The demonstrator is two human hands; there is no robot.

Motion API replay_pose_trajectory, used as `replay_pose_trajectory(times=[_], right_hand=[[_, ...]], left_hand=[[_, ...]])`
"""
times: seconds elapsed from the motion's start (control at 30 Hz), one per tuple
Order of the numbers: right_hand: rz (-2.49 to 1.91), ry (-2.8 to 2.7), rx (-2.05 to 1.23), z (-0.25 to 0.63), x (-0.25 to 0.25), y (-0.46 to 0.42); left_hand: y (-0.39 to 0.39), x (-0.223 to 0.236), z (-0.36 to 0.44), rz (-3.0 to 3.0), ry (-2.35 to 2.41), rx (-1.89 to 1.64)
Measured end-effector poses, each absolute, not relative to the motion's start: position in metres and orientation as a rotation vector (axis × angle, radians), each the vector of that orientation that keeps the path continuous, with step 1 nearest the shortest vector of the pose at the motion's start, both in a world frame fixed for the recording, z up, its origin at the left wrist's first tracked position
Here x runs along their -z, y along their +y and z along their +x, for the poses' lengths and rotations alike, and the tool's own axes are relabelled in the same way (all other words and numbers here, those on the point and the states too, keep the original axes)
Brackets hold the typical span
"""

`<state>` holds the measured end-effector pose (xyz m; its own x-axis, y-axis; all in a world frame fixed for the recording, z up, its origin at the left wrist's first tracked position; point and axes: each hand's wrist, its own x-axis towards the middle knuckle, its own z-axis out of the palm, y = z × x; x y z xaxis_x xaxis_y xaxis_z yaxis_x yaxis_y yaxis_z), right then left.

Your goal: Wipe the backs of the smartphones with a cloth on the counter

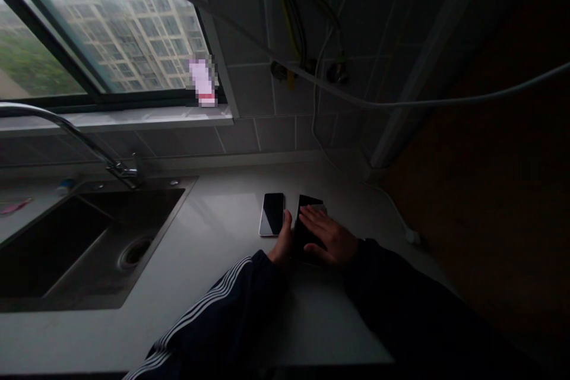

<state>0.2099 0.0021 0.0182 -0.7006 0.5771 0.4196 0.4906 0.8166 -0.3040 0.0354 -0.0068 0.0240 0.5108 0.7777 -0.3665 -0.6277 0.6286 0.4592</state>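
On the white counter, a dark flat rectangular device (303,243), like a large phone or small tablet, lies between my hands. My left hand (281,242) grips its left edge with the thumb raised; its other fingers are hidden. Across the device's dark face rests my right hand (332,238), fingers stretched out and thumb apart. A small greyish patch (319,208), maybe a thin cloth, shows by the right fingertips; dim light keeps its kind unclear. Just left of my left hand, a phone (271,215) with a black screen and pale rim lies face up.
A metal sink (155,249) with a curved faucet (84,139) is set into the counter (214,297) at left. A white cable (383,104) hangs across the view, before the tiled wall. Behind the sink is a window (129,41). A plug-like white piece (412,237) sits near the right edge.
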Motion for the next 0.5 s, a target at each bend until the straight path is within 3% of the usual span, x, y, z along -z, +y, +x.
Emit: replay_pose_trajectory(times=[0.5], right_hand=[[-0.719, -2.410, -0.130, 0.205, -0.011, 0.000]], left_hand=[[-0.003, -0.020, 0.032, 0.286, 0.663, -0.835]])
